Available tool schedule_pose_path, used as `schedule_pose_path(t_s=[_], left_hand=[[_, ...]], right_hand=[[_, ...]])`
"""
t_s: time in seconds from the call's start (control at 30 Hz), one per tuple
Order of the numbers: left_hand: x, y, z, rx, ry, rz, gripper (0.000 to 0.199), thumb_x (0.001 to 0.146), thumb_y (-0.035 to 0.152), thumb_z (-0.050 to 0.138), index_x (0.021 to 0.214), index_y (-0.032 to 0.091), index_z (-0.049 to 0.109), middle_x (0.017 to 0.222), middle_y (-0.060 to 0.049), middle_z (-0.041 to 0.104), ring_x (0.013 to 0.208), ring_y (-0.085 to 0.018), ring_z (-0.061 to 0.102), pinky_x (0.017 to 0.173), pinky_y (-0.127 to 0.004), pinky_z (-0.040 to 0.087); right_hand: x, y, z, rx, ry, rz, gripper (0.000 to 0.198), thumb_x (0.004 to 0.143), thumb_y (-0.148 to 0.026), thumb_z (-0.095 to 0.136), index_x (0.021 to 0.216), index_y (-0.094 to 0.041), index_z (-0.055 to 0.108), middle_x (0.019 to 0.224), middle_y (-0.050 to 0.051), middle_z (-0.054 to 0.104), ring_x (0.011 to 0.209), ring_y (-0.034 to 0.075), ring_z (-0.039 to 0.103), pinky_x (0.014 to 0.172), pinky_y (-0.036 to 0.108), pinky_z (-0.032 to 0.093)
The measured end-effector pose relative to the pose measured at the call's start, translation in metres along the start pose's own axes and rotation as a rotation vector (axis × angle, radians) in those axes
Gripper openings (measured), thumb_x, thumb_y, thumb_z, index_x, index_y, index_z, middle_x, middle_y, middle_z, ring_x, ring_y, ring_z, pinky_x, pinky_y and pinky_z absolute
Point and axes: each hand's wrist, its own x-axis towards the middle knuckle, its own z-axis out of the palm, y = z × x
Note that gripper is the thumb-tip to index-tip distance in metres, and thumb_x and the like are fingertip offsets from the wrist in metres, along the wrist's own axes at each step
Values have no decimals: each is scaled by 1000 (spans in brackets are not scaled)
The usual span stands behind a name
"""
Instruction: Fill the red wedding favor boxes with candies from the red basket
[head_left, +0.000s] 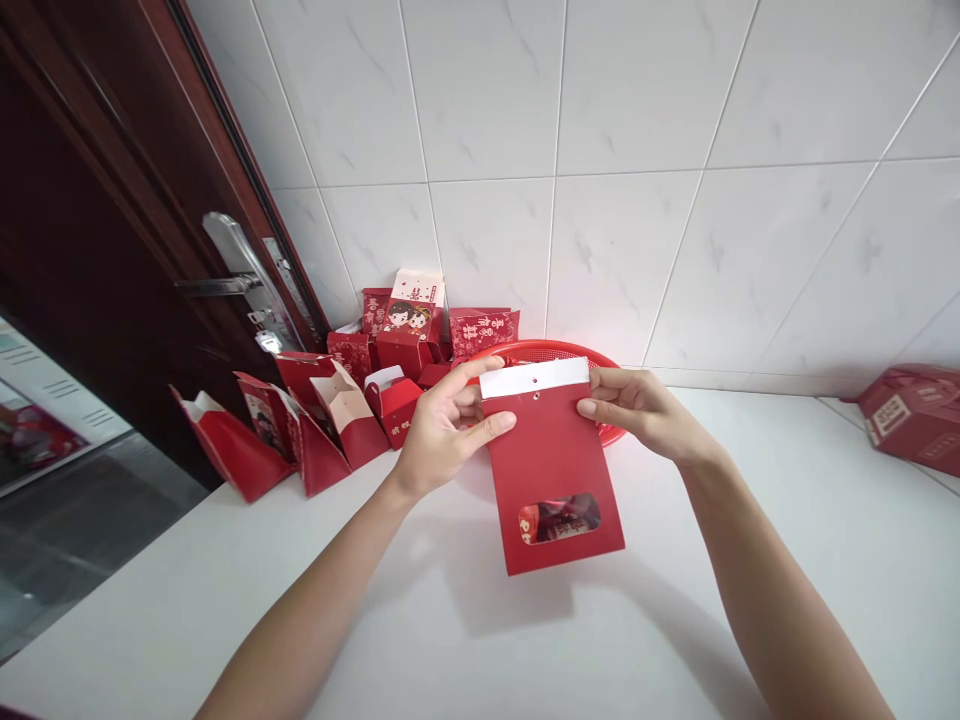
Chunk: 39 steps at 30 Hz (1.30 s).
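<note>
Between my hands, a red paper gift box (551,450) is raised off the white table. Its top edge is folded over into a white strip with small holes, and a rounded window near the bottom shows printed wrappers inside. My left hand (450,425) pinches the upper left corner, thumb on the front. At the upper right corner my right hand (637,410) grips the box the same way, its fingers partly behind it. Just beyond the box is a red plastic basket (551,350), mostly covered by the box and hands.
Several open red boxes (232,445) stand at the table's left side. Behind them is a pile of closed printed boxes (409,320) against the tiled wall (622,220). A dark red carton (915,415) sits at the far right. A wooden door with a metal handle (247,275) is at the left.
</note>
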Motion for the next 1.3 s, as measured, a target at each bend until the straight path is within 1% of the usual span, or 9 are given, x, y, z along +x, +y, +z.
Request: schedule_pose_path(t_s=[0.2, 0.37, 0.47, 0.6, 0.7, 0.9, 1.07, 1.2, 1.3], left_hand=[[-1, 1, 0, 20, -6, -26, 68, 79, 32, 82, 139, 19, 53, 100, -7, 80, 85, -22, 75, 73, -31, 62], [-1, 2, 0, 25, -9, 19, 52, 79, 32, 81, 125, 20, 61, 95, -5, 79, 83, -20, 74, 75, -30, 61], [0, 3, 1, 92, 22, 67, 30, 77, 32, 82, 101, 19, 70, 86, -3, 77, 74, -17, 71, 67, -27, 60], [0, 3, 1, 154, 63, 76, 20, 74, 35, 84, 79, 18, 76, 80, -4, 77, 73, -18, 71, 68, -29, 61], [-2, 1, 2, 156, 86, 44, 24, 72, 38, 86, 83, 18, 80, 83, -6, 79, 75, -21, 74, 72, -32, 64], [-5, -2, 2, 193, 65, 66, 28, 71, 38, 88, 91, 19, 82, 88, -6, 81, 76, -21, 75, 70, -31, 65], [-6, 0, 6, 259, 58, 156, 16, 78, 36, 82, 86, 22, 82, 88, -4, 81, 81, -22, 75, 75, -31, 65], [-8, 2, 9, 249, 24, 154, 21, 82, 39, 79, 97, 24, 82, 108, -6, 80, 102, -26, 74, 93, -37, 62], [-9, 3, 11, 233, -60, 183, 22, 85, 37, 77, 102, 25, 81, 125, -7, 74, 118, -28, 68, 103, -40, 57]], right_hand=[[-2, -1, 0, 23, -47, 4, 30, 93, -39, 69, 116, -20, 65, 100, 7, 76, 86, 21, 74, 73, 33, 63], [-4, 3, -4, 30, -58, -14, 46, 94, -40, 68, 137, -27, 58, 97, 5, 76, 89, 23, 75, 75, 38, 64], [-3, 9, -7, -1, -18, -66, 36, 92, -38, 70, 126, -27, 69, 90, 3, 77, 79, 20, 74, 68, 33, 63], [-2, 11, -7, -40, 35, -136, 27, 84, -37, 80, 109, -28, 78, 104, 5, 78, 83, 19, 74, 65, 30, 61], [-1, 8, -5, -75, 81, -138, 25, 86, -44, 76, 103, -27, 80, 109, 7, 77, 92, 22, 74, 71, 33, 62], [-3, 1, -2, -87, 102, 32, 36, 88, -43, 74, 117, -21, 72, 92, 6, 77, 74, 19, 73, 59, 29, 59], [-5, -6, -1, -186, 53, -1, 30, 92, -46, 68, 93, -17, 73, 86, 6, 74, 75, 18, 70, 62, 28, 57], [-19, -18, -17, -451, 173, -69, 33, 92, -50, 66, 89, -18, 73, 83, 5, 72, 75, 18, 66, 66, 30, 53], [-48, -29, -46, -616, 374, -44, 37, 86, -56, 69, 85, -19, 74, 85, 7, 73, 80, 21, 66, 71, 33, 52]])
